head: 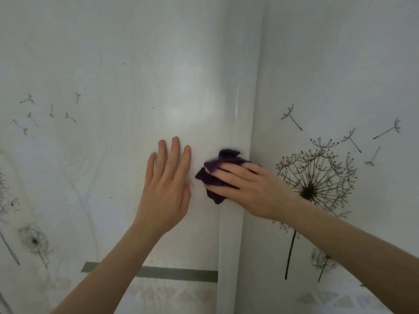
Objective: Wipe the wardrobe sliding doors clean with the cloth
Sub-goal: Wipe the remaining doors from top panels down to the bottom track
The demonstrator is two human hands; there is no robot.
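Wardrobe sliding doors (pixel 108 64) fill my view, printed with dandelions (pixel 314 180) at three o'clock. My right hand (pixel 251 189) presses the bunched purple cloth (pixel 217 173) against the door's vertical edge, fingers curled over it. My left hand (pixel 167 189) lies flat, fingers spread, empty, just beside it at nine o'clock.

Two glossy white wardrobe sliding door panels show, a left one (pixel 102 64) and a right one (pixel 340 53). Two bare hands are in view, the left hand (pixel 166 189) and the right hand (pixel 251 189). One crumpled dark purple cloth (pixel 215 175) is present. One grey horizontal strip (pixel 176 274) crosses the left panel.
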